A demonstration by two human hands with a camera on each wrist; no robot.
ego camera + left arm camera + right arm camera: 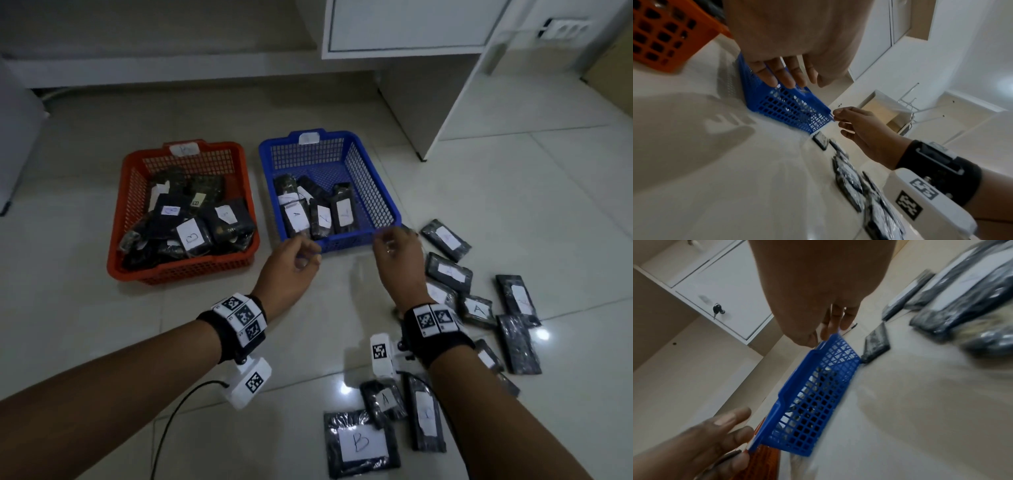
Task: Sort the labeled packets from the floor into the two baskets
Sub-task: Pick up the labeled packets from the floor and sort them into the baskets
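The blue basket [376, 178] [789, 110] [809, 402] holds several black packets labelled A [320, 214]. Left of it, the red basket [178, 270] [663, 35] is piled with B packets [191, 236]. My left hand [301, 255] [777, 76] hovers at the blue basket's front rim, fingers relaxed and empty. My right hand [390, 245] [849, 120] [830, 324] is at the front right corner of that rim, its fingertips close together, with no packet in it. Loose packets lie on the floor to the right, among them a large B packet [361, 442] and an A packet [478, 310].
A white cabinet [428, 68] stands behind the baskets, with a keyed door [717, 309]. A black cable [178, 411] trails from my left wrist camera. The tiled floor [308, 325] between my arms is bare and glossy. More packets [851, 178] [876, 344] lie under my right arm.
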